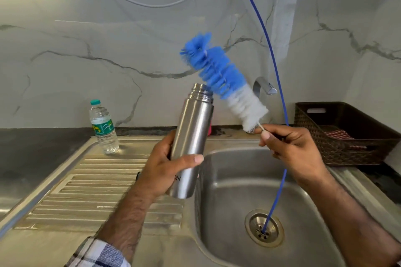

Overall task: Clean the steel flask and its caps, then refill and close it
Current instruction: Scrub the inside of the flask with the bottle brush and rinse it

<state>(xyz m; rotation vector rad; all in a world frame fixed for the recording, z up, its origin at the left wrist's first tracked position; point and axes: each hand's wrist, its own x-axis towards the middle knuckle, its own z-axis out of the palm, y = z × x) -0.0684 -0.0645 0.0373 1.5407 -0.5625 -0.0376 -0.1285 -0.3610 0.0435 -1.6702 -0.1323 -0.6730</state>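
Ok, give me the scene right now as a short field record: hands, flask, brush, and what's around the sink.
left hand: grips the steel flask around its lower body
steel flask: uncapped, tilted, held over the sink edge
right hand: pinches the bottle brush by its wire handle
bottle brush: blue and white bristles, outside the flask, beside its mouth
sink: basin shows no standing water
water bottle: upright on the drainboard, capped
basket: right of the sink, checked cloth inside
caps: not visible

Clear plastic water bottle (pixel 104 128) upright on the ribbed steel drainboard (pixel 97 191); dark woven basket (pixel 345 136) holding a red checked cloth (pixel 337 134).
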